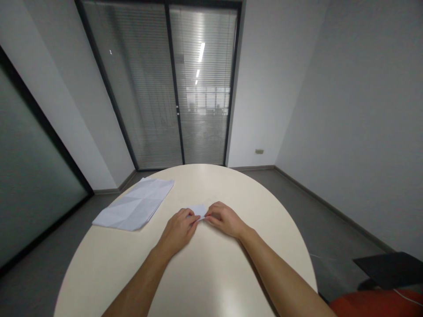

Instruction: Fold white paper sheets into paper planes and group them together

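A small piece of white paper [198, 210] lies between my two hands near the middle of the round cream table [211, 268]. My left hand [179, 229] pinches its left and near edge between thumb and fingers. My right hand [225, 219] has its fingertips closed on the right side of the same paper. The fingertips of both hands are close together, and they cover part of the paper's near edge.
A stack of creased white sheets [135, 204] rests at the table's left edge. Beyond the table stand glass doors with blinds [205, 132]. At the lower right are a red seat [376, 304] and a dark flat panel [391, 269].
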